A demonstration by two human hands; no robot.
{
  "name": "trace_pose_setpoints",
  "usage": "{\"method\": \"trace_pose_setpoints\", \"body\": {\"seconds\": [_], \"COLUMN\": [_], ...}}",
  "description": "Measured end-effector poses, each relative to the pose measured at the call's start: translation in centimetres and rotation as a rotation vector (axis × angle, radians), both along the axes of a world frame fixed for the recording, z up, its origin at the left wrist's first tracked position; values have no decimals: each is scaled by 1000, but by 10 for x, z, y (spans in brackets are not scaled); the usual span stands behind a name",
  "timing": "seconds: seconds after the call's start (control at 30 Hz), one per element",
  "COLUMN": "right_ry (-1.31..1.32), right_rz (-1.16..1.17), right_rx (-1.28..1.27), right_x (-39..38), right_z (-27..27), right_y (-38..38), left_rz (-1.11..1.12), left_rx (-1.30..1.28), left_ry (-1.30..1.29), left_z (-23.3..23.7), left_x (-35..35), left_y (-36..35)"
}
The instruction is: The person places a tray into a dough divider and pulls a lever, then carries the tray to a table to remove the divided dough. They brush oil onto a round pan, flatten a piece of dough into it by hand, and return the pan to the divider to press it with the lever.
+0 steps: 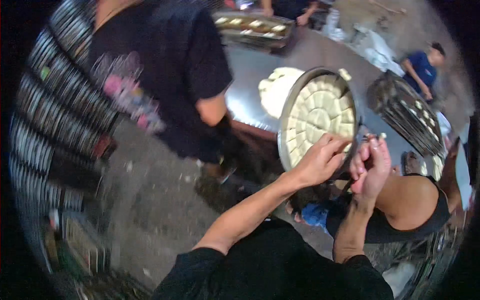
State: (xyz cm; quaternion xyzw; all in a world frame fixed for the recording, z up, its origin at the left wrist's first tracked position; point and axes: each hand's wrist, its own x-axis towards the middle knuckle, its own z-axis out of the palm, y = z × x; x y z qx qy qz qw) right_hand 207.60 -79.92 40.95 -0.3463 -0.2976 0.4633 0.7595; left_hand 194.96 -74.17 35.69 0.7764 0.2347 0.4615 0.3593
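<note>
A round metal pan (282,150) stands tilted in view, filled with pale dough pieces (320,117) set in rings. My left hand (322,159) is over the pan's near right part, fingers bent together at the dough. What its fingertips grip, if anything, is hidden. Just right of the rim is my right hand (371,165), palm turned up with the fingers curled closed. A small pale piece of dough (383,135) shows at its fingertips. Behind the pan lies a larger mass of pale dough (280,92) on the metal table (250,70).
A person in a dark shirt (160,65) stands close on the left. Another person's bare shoulder (407,200) is close on the right. Trays with dough pieces (255,25) sit at the back, and stacked trays (407,112) at right. Racks of trays (65,80) line the left.
</note>
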Motion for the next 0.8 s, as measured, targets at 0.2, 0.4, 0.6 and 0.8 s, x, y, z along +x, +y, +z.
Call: {"method": "trace_pose_setpoints", "body": {"seconds": [0.2,0.4,0.6,0.8], "right_ry": [39,-99,-243,-401], "right_rz": [-122,-161,-247,-281], "right_rx": [-70,-65,22,96], "right_x": [-13,-9,44,115], "right_z": [1,-34,-145,-232], "right_y": [43,46,162,332], "left_rz": [-249,-148,496,1129], "left_rx": [-173,-938,-879,-152], "left_ry": [151,432,1254,73], "left_z": [5,-162,-465,-399], "left_x": [-106,-271,-433,-321], "left_y": [-4,-130,-215,194]}}
